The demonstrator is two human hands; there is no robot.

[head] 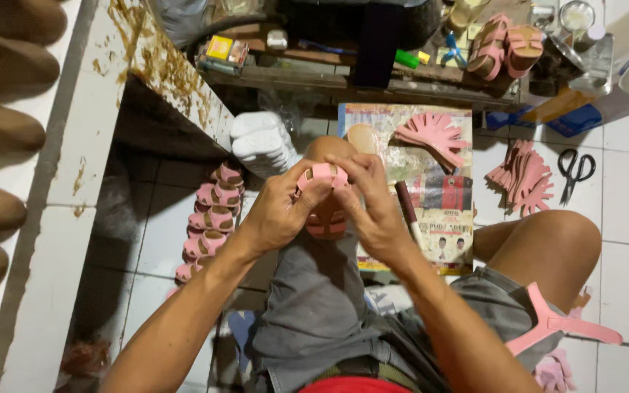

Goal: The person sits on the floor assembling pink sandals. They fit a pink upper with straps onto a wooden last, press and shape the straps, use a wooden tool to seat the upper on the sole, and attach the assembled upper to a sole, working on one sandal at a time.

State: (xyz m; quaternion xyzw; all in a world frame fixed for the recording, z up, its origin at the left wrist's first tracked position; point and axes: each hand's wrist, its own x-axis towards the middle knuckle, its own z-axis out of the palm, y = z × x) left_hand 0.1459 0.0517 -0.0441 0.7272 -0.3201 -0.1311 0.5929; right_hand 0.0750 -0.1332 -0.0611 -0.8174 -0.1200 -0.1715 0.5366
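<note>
Person sits on the floor, knees up, both hands on a small pink sandal [325, 200] propped on the raised left knee [329, 149]. Left hand [274, 211] closed around the sandal's left side, thumb pressing the pink strap [323, 173] at the top. Right hand [373, 200] grips the sandal's right side, fingers curled over the strap from above. Sandal sits between the two hands, touching both, sole mostly hidden.

Relative to the sandal: row of finished pink sandals [209, 218] to its left on the floor, white stack [260, 142] just above those. Printed paper sheet [431, 189] to its right, with a fan of pink cut straps [434, 135] and a dark marker-like stick [407, 207] on it. More pink straps [522, 175] and black scissors [575, 171] farther right. Pink Y-shaped piece [558, 324] lies on the right thigh, below-right.
</note>
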